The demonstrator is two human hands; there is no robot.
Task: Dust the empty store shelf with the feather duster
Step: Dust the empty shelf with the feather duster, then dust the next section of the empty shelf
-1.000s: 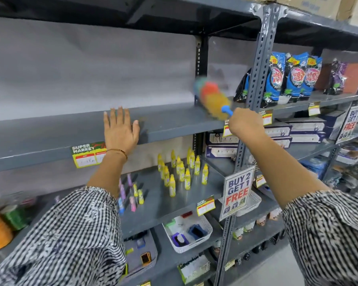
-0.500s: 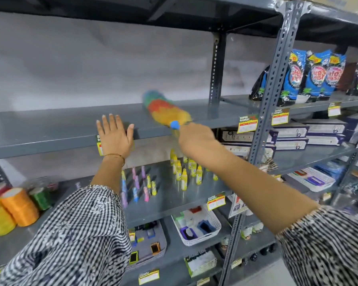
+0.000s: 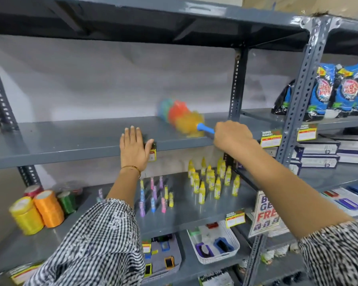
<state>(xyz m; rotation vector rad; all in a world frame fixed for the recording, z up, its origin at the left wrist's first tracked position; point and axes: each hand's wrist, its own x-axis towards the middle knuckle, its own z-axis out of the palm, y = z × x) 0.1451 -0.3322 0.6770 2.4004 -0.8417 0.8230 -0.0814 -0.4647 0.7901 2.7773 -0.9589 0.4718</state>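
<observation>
The empty grey metal shelf [image 3: 70,139] runs across the middle of the view, with nothing standing on it. A feather duster [image 3: 181,118] with a blurred green, orange and yellow head and a blue handle lies across the shelf's right part. My right hand [image 3: 232,137] is closed around the blue handle at the shelf's front edge. My left hand [image 3: 134,149] rests flat against the shelf's front lip, fingers pointing up, left of the duster and covering part of a price tag.
Grey perforated uprights [image 3: 302,87] frame the bay. Below stand small yellow bottles [image 3: 213,180], pastel bottles [image 3: 153,197] and thread spools [image 3: 37,209]. Blue snack bags [image 3: 339,89] fill the right bay. A "BUY 2 GET 1 FREE" sign [image 3: 265,215] hangs near my right forearm.
The duster swept left along the shelf, then came back to the right near the rear upright. My left hand stayed on the shelf's front lip. The view shifted left.
</observation>
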